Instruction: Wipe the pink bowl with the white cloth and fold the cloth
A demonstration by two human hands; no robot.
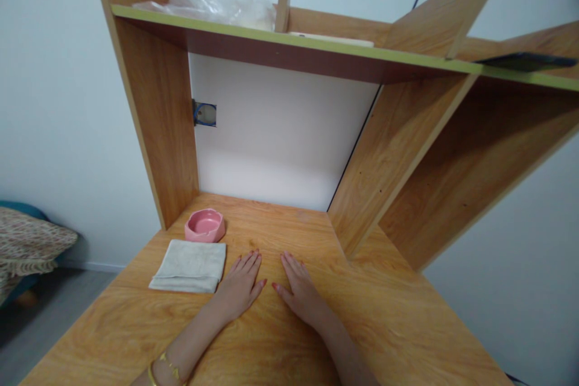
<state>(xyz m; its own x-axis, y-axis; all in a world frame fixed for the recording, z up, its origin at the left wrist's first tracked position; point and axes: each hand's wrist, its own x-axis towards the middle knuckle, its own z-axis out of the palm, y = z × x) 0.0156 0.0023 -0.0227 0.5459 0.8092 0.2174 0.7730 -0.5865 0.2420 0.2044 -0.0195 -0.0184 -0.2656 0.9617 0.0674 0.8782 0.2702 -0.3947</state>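
Note:
Both palms rest face down on the wooden desk (271, 338), a small gap between them. My left hand (238, 287) lies flat with the thumb out to the side; its outer edge is close to a folded pale grey cloth (190, 265). Behind that cloth, almost touching it, stands a pink ashtray (205, 225) with an angular rim. My right hand (301, 292) is also flat, fingers pointing to the back of the desk and thumb spread. Neither hand holds anything.
Above the desk runs a shelf (253, 32) bearing a crumpled clear plastic bag (221, 5) and a flat dark object (527, 61). An upright wooden divider (398, 157) stands at right. An uncovered wall socket box (205, 114) sits at back left. A patterned cloth (31, 241) shows at far left.

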